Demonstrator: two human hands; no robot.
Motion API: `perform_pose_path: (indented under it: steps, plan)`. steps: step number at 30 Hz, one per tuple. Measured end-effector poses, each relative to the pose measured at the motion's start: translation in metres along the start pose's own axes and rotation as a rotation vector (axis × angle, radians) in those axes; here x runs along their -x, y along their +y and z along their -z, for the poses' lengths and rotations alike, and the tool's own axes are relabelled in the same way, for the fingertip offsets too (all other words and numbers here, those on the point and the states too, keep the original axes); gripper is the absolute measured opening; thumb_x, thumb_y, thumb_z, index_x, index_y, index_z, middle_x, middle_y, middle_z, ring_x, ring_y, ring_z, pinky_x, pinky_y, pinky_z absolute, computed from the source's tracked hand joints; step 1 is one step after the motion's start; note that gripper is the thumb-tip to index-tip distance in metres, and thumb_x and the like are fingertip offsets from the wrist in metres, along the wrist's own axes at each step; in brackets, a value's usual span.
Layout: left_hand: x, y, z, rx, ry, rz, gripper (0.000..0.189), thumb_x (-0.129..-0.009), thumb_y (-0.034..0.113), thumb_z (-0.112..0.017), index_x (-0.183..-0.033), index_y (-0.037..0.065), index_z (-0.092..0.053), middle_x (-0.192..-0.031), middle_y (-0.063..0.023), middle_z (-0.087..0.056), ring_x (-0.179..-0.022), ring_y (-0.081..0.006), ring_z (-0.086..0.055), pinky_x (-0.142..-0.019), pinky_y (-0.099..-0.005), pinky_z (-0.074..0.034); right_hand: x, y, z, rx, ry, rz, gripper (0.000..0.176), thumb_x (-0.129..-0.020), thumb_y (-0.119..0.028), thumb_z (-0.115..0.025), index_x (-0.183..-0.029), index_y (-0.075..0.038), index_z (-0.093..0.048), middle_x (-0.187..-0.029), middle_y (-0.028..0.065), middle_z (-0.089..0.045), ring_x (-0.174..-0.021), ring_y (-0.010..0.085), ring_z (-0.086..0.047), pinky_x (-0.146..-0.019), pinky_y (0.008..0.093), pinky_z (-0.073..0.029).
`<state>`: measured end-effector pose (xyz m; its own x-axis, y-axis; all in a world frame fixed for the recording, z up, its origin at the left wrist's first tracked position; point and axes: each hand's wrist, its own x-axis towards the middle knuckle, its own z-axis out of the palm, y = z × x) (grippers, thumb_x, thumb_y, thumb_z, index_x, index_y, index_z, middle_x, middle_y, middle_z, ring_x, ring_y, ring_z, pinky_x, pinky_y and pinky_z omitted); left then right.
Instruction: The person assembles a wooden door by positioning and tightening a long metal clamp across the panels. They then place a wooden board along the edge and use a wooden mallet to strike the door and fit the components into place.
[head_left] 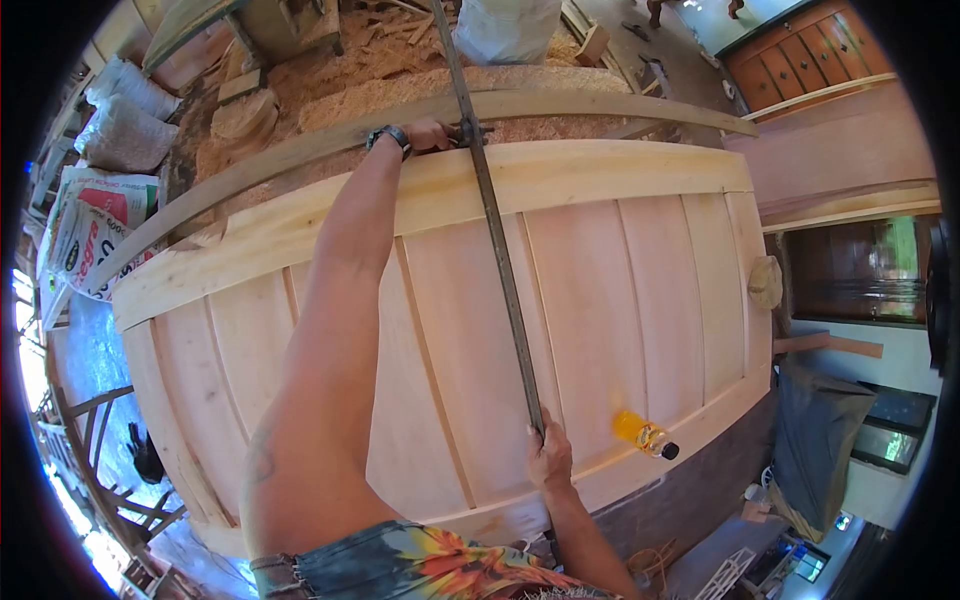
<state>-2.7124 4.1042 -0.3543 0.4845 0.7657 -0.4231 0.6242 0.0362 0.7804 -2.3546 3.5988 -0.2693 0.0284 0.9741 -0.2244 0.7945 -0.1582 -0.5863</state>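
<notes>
A long metal bar clamp (505, 275) lies across a pale wooden panel door (590, 290), running from its far rail to its near edge. My left hand (430, 136), with a watch on the wrist, reaches over the door and is closed at the clamp's jaw by the far edge. Part of its fingers is hidden behind the jaw. My right hand (552, 458) is closed around the bar near the near rail. Right of that hand, a bottle of yellow-orange liquid (640, 432) with a black cap lies on the door.
Past the far edge runs a long wooden board (330, 140), with sawdust and shavings (390, 60) behind it. Filled sacks (125, 125) stand at the left. A wooden block (766, 282) touches the right end. Further right are a dark draped cover (820, 430) and a brown panelled door (810, 55).
</notes>
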Motion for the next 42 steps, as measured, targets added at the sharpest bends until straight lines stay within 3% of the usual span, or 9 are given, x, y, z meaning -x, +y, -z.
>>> perform_pose_path:
  steps: [9,12,18,20,25,28,31,37,42]
  plan:
    - [-0.033,-0.045,0.001,-0.074,0.061,-0.140,0.045,-0.074,0.018,-0.066,-0.117,0.009,-0.068,-0.104,-0.0110,-0.069,-0.092,-0.0213,-0.062,-0.083,-0.0369,-0.049,0.004,0.003,0.001,-0.025,0.006,0.033,0.042,-0.093,-0.010,-0.059,-0.134,-0.007,-0.052,-0.089,0.0202,-0.062,-0.083,0.0384,-0.063,-0.071,0.0445,-0.051]
    - [-0.031,-0.039,-0.013,0.282,0.074,-0.092,0.040,-0.074,0.016,-0.065,-0.113,0.008,-0.070,-0.104,-0.0132,-0.070,-0.092,-0.0245,-0.063,-0.081,-0.0380,-0.050,0.006,0.006,0.000,0.019,0.007,0.007,0.042,-0.093,-0.011,-0.059,-0.134,-0.009,-0.051,-0.089,0.0189,-0.062,-0.084,0.0372,-0.063,-0.071,0.0439,-0.051]
    - [0.091,0.041,-0.120,-0.057,1.265,-0.341,0.038,-0.081,0.005,-0.057,-0.119,0.004,-0.058,-0.100,-0.0177,-0.066,-0.097,-0.0360,-0.061,-0.087,-0.0443,-0.048,0.011,0.012,-0.006,0.002,0.095,0.068,0.042,-0.091,-0.014,-0.061,-0.132,-0.014,-0.053,-0.089,0.0153,-0.062,-0.081,0.0348,-0.063,-0.068,0.0445,-0.051]
    - [0.159,0.067,-0.196,-0.241,1.324,-0.301,0.040,-0.078,0.000,-0.057,-0.118,0.004,-0.058,-0.104,-0.0161,-0.065,-0.103,-0.0350,-0.058,-0.096,-0.0475,-0.043,0.010,0.015,-0.006,-0.006,0.099,0.016,0.041,-0.092,-0.015,-0.061,-0.132,-0.014,-0.054,-0.091,0.0157,-0.062,-0.083,0.0346,-0.063,-0.071,0.0445,-0.052]
    - [0.343,0.123,-0.381,0.021,0.862,-0.145,0.041,-0.076,-0.002,-0.059,-0.117,0.002,-0.059,-0.099,-0.0164,-0.067,-0.088,-0.0307,-0.065,-0.082,-0.0402,-0.051,0.018,0.019,-0.006,0.165,0.167,0.092,0.038,-0.089,-0.021,-0.062,-0.126,-0.013,-0.057,-0.100,0.0159,-0.061,-0.091,0.0346,-0.063,-0.076,0.0449,-0.053]
    - [0.440,0.151,-0.441,0.153,0.591,0.061,0.046,-0.076,-0.003,-0.059,-0.121,0.001,-0.057,-0.106,-0.0188,-0.064,-0.098,-0.0343,-0.062,-0.091,-0.0434,-0.048,0.021,0.020,-0.008,0.266,0.252,0.200,0.035,-0.089,-0.021,-0.062,-0.121,-0.007,-0.058,-0.115,0.0192,-0.055,-0.100,0.0358,-0.060,-0.080,0.0443,-0.053]
    - [0.503,0.119,-0.461,-0.084,0.813,0.148,0.053,-0.076,-0.001,-0.059,-0.128,0.001,-0.052,-0.124,-0.0241,-0.056,-0.116,-0.0393,-0.052,-0.101,-0.0487,-0.040,0.031,0.022,-0.001,0.170,0.207,0.216,0.041,-0.090,-0.024,-0.062,-0.126,-0.007,-0.055,-0.120,0.0183,-0.053,-0.101,0.0353,-0.060,-0.080,0.0442,-0.053]
    - [0.610,0.072,-0.421,-0.435,1.062,0.826,0.076,-0.079,0.020,-0.069,-0.143,0.002,-0.032,-0.147,-0.0244,-0.034,-0.133,-0.0446,-0.034,-0.109,-0.0549,-0.030,0.081,0.041,0.007,0.350,0.230,0.351,0.062,-0.092,-0.036,-0.058,-0.145,-0.010,-0.039,-0.138,0.0176,-0.046,-0.120,0.0340,-0.051,-0.093,0.0447,-0.045]
    - [0.650,0.039,-0.443,-0.326,0.846,1.100,0.075,-0.083,0.035,-0.067,-0.143,0.002,-0.035,-0.146,-0.0257,-0.036,-0.133,-0.0433,-0.035,-0.108,-0.0535,-0.033,0.134,0.077,0.013,0.425,0.221,0.526,0.066,-0.092,-0.041,-0.055,-0.147,-0.010,-0.037,-0.146,0.0096,-0.043,-0.129,0.0311,-0.045,-0.102,0.0455,-0.037]
